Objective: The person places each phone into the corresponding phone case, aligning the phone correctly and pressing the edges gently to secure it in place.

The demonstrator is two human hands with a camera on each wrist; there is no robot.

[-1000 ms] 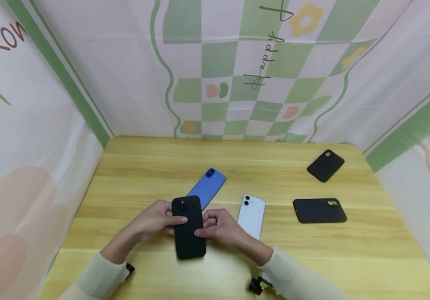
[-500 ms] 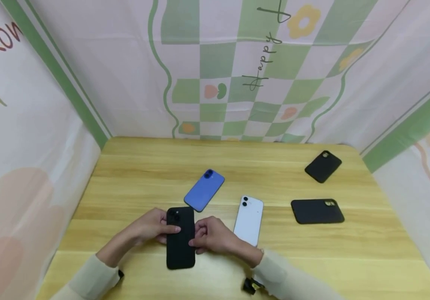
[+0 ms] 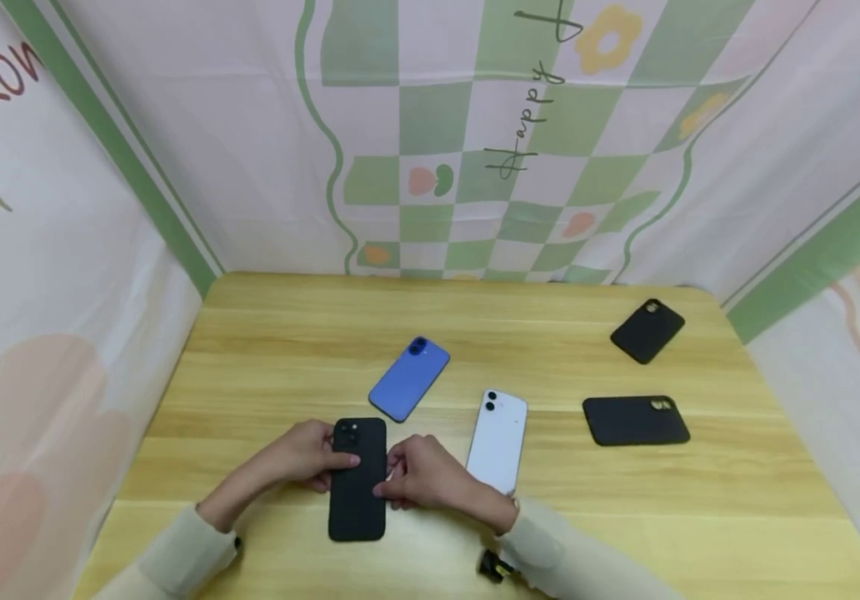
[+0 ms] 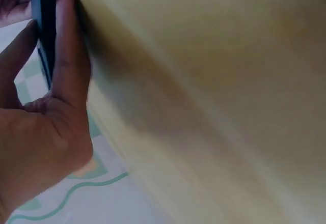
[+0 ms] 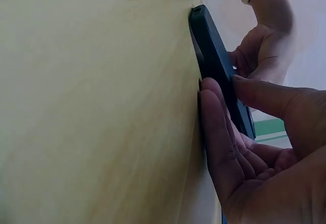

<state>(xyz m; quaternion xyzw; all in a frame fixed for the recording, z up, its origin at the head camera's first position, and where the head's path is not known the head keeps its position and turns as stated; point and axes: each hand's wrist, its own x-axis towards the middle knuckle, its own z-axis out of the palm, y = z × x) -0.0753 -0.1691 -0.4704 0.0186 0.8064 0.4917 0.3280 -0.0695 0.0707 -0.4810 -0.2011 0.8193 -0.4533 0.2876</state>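
Both hands hold a phone with a matte black back (image 3: 357, 504), camera end pointing away from the person, back facing up. My left hand (image 3: 302, 454) grips its left edge near the cameras, thumb lying across the back. On the opposite edge, my right hand (image 3: 426, 473) pinches it, thumb on top and fingers beneath. The right wrist view shows the phone (image 5: 219, 56) edge-on, close over the table, with a port opening at its end. In the left wrist view only a thin side of the phone (image 4: 46, 35) shows between thumb and fingers.
Beyond the hands lies a blue phone (image 3: 409, 381), and a white phone (image 3: 496, 442) lies by the right wrist. Two black phone cases with camera cutouts, a nearer case (image 3: 632, 422) and a farther case (image 3: 647, 332), rest on the right of the wooden table (image 3: 287, 333).
Both hands have drawn the black phone toward the person and slightly left, lower to the table. The blue phone is now fully uncovered. Over the last half second there is little movement.
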